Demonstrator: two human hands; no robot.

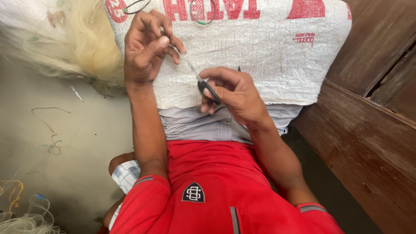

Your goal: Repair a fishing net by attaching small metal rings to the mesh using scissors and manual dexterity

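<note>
Thin line (190,65): a pale, fine strand stretched taut between the two hands, over a white woven sack (277,56) laid across the lap.

Pale fishing net (86,47): heaped at far left, partly on the floor, touching the sack's edge.

Loose cord scraps (52,143): scattered on the grey floor (86,173), well apart from the hands; more net and tangled line lie at the lower left corner.

Left hand (147,47): raised over the sack, fingers curled in, thumb and forefinger pinched on the upper end of the thin line.

Scissors (209,90): dark handles only visible; the blades are hidden behind the fingers, so how far they gape cannot be told.

Right hand (232,93): closed around the scissors handles, just beside the lower end of the line.

Wooden panelling (372,108): dark boards at right, apart from the work.

Risks, as judged: the strand is fine and taut, so a slackened pinch could let it spring away into the net; blades closing near the left fingertips could nick them; a cut placed off the mark could leave the line too short.
</note>
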